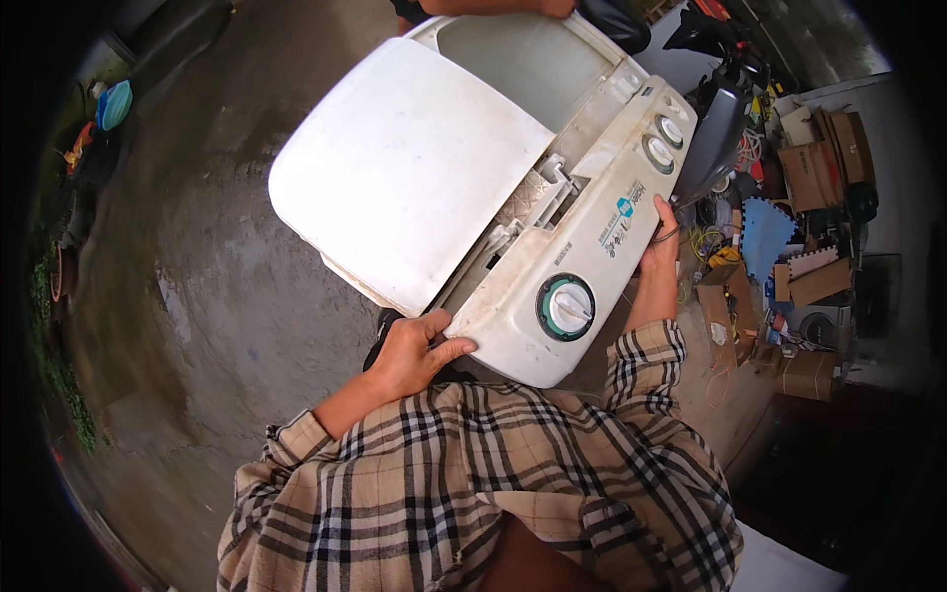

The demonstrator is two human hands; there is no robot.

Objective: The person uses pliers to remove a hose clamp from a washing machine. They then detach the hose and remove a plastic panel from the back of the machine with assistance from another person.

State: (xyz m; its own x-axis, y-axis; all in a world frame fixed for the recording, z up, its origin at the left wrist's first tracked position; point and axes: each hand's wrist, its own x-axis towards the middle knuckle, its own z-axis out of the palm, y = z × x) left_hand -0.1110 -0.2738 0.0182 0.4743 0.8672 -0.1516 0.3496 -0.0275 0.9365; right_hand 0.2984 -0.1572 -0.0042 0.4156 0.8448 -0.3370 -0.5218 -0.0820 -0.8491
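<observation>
A white twin-tub washing machine, dirty and worn, sits slantwise in front of me. My left hand grips its near left corner, thumb lying on the top of the panel. On the right, my right hand holds the edge of the control panel, its lower fingers hidden by the machine. A large dial with a green ring is at the panel's near end; two smaller knobs are at its far end. A flat white lid covers the left side, beside an open gap showing inner parts.
Another person's arm reaches over the far edge of the machine. A dark scooter stands to the right, near piled cardboard boxes, a blue foam mat and loose clutter. Damp concrete floor stretches to the left.
</observation>
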